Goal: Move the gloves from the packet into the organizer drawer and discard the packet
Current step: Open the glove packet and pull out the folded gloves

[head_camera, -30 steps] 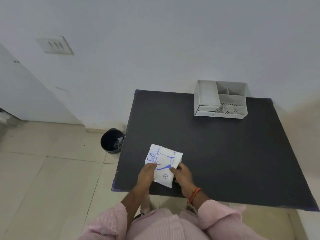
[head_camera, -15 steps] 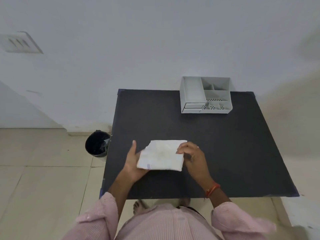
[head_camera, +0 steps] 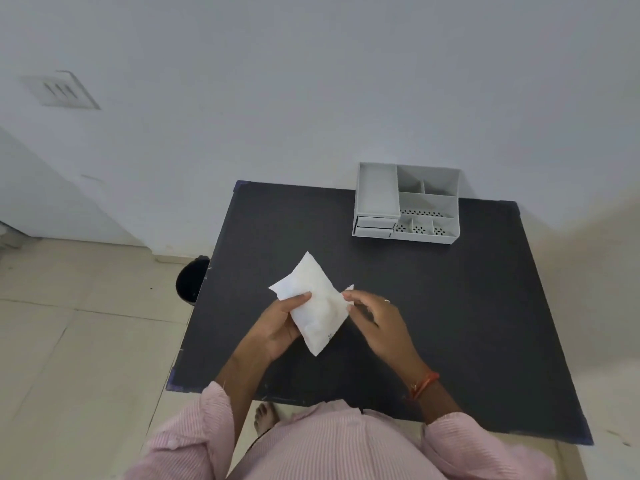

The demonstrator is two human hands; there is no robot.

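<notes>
A white paper packet [head_camera: 313, 303] is held above the black table [head_camera: 450, 306], turned diagonally with its plain side up. My left hand [head_camera: 277, 323] grips it from the left, thumb on top. My right hand [head_camera: 377, 320] pinches the packet's right corner between fingertips. The grey organizer [head_camera: 407, 202] stands at the table's far edge against the wall; its two small drawers [head_camera: 375, 226] at the front left are shut. No gloves are visible outside the packet.
A black bin [head_camera: 190, 282] stands on the tiled floor beside the table's left edge. A white wall runs behind the table. My pink sleeves and one bare foot show at the bottom.
The packet was flipped from printed side up to plain side up, then rotated from level to diagonal. My right hand shifted to its right corner.
</notes>
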